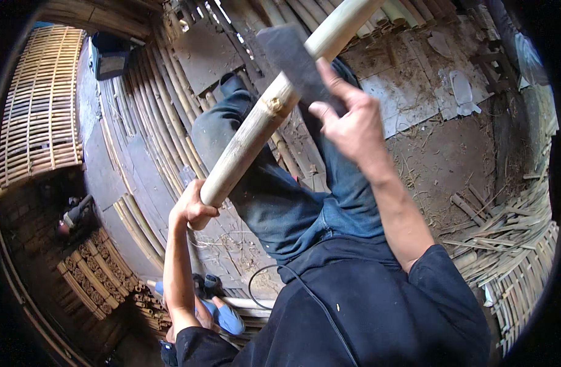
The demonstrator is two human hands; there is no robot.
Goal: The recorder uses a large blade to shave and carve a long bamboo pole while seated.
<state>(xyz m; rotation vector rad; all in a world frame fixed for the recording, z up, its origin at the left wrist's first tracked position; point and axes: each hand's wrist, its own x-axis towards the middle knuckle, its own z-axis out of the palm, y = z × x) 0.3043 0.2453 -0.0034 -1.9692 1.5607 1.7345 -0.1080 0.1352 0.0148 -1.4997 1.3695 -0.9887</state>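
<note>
The L hand [195, 205] is closed around the lower end of a bamboo pole [247, 147], its fingers curled round it. The pole is tilted; it goes from this hand up and to the R, above the legs [274, 202], and leaves the view at the top edge. One knot ring [276, 103] shows on it, just below the blade [286, 52].

The R hand [348, 119] holds this dark, broad blade, w/ thumb and index finger stretched along it; the other fingers I cannot see well. The blade crosses in front of the pole and hides a short part of it; if the two touch, I cannot tell.

On the floor to the L, long poles [164, 101] lie side by side, near a dark box [111, 61]. At far L is a slatted panel [42, 104], and below it stacked bundles [97, 275]. To the R there are a white sheet [393, 92] and a heap of thin strips [507, 238]. Partly behind the L arm, another person [228, 318] in blue is visible.
</note>
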